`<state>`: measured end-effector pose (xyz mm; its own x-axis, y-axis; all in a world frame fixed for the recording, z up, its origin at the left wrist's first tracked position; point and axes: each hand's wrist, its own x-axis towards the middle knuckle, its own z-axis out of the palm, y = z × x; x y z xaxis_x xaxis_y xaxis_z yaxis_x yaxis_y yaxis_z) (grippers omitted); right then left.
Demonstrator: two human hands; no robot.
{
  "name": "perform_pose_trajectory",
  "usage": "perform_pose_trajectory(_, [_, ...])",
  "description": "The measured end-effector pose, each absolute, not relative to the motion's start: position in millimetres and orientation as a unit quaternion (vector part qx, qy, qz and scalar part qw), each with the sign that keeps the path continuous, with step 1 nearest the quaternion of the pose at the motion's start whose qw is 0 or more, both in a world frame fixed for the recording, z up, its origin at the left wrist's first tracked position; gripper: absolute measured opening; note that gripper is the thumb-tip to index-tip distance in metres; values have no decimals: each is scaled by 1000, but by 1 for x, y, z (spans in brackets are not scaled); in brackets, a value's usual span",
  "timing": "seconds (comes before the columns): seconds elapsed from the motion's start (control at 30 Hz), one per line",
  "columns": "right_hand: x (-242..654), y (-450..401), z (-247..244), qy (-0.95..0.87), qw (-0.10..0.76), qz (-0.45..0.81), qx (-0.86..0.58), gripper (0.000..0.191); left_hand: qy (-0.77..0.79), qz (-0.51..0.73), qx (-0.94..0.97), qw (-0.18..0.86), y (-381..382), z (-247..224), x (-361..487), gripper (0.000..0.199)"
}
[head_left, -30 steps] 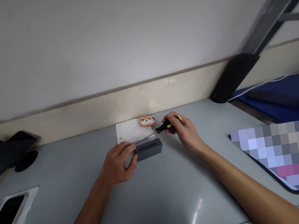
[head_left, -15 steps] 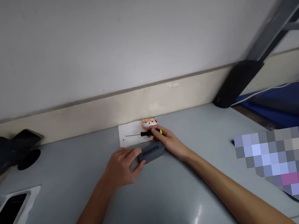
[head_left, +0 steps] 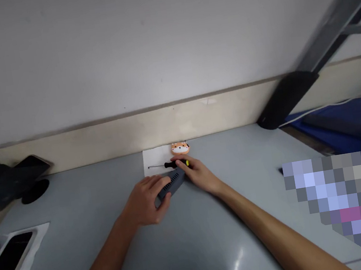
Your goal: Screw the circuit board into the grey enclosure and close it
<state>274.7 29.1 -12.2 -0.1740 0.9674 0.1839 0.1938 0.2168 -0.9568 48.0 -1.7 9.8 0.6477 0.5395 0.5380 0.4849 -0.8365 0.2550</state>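
Note:
My left hand is closed around the near left end of a small dark grey box with a row of vent slots, which slants up to the right. My right hand grips a screwdriver with a black and yellow handle, close to the box's far end. Its thin shaft points left over a white sheet of paper, with the tip beside a small dark speck there. Just behind the right fingers lies an orange and white dog-face item.
The grey table meets a wall at the back. A phone-like slab lies on white paper at left, near a black stand. A black post foot stands at back right, and a blurred-out patch covers the right side.
The screwdriver has moved slightly left and down, its tip now at the dark speck on the paper. The grey box has turned, its slots slanting more steeply.

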Motion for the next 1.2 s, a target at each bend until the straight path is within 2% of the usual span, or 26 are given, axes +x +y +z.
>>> perform_pose_trajectory(0.1, [279,27,-7,-589,460,455,-485,44,282,307,907,56,0,11,44,36])
perform_pose_trajectory(0.2, [292,28,-3,-486,507,502,-505,45,278,314,906,64,1,14,41,37])
perform_pose_trajectory(0.3, [310,32,-1,-401,561,546,-475,37,272,326,904,46,0,16,43,32])
perform_pose_trajectory(0.5, [340,33,10,-340,596,582,-436,17,279,346,895,-28,-5,12,56,24])
perform_pose_trajectory(0.8, [343,25,16,-367,576,619,-388,15,293,344,891,-45,-5,10,57,22])
perform_pose_trajectory(1.2, [342,28,14,-404,556,593,-420,16,302,349,886,-43,-8,8,66,35])
